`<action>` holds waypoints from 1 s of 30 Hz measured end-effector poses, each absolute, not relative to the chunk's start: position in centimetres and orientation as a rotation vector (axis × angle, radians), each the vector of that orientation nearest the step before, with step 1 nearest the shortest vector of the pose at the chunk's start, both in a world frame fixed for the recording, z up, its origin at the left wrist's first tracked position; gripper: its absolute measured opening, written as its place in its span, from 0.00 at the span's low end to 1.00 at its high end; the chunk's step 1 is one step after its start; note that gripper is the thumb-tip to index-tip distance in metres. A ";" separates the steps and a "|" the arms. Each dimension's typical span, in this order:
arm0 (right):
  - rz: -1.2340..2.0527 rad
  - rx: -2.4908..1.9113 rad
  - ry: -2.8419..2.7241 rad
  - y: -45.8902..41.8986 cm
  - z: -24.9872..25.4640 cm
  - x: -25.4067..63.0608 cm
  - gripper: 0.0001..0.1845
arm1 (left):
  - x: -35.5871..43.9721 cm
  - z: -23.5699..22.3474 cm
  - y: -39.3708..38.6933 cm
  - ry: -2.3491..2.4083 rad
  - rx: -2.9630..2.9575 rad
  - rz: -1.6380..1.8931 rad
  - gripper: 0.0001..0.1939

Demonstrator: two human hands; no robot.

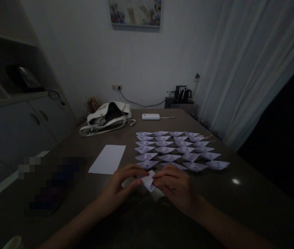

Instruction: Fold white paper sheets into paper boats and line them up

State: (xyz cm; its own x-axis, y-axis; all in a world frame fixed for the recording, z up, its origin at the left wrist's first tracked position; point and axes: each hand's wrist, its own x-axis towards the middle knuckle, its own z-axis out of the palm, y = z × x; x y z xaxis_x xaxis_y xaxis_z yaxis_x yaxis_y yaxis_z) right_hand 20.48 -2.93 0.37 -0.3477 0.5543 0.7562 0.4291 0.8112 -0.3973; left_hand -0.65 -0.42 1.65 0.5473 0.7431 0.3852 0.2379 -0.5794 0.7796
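Between my hands is a small folded piece of white paper (148, 180), just above the table near its front. My left hand (122, 181) pinches its left side between thumb and fingers. On the right side, my right hand (175, 186) grips the paper with its fingers curled; part of the paper is hidden behind them. Right beyond the hands, several folded paper boats (164, 150) stand in rows. A flat stack of white paper (108, 159) lies to the left of the boats, past my left hand.
A white handbag (108, 117) lies open at the table's far left. Near the far edge is a white power bank (150, 117) with a short cable. A pixelated patch covers something at left. At the lower left corner a cup rim (14, 242) shows.
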 end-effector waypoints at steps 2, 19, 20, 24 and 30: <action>0.142 -0.722 -2.021 -2.9 0.4 20.6 0.08 | -0.6 1.8 -0.3 0.769 2.058 0.928 0.08; 0.349 -0.635 -2.074 -3.5 0.7 19.9 0.15 | 0.1 0.7 -0.8 0.502 1.593 0.739 0.14; 0.361 -0.660 -2.063 -3.5 0.6 19.9 0.15 | 0.1 0.9 -0.9 0.536 1.649 0.761 0.13; 0.483 -0.869 -1.911 -3.3 0.5 19.6 0.09 | 0.1 1.0 -1.1 0.727 1.923 0.976 0.13; 0.819 -0.999 -1.688 -3.3 -0.2 19.0 0.08 | 0.5 0.5 -1.0 0.922 1.820 0.956 0.07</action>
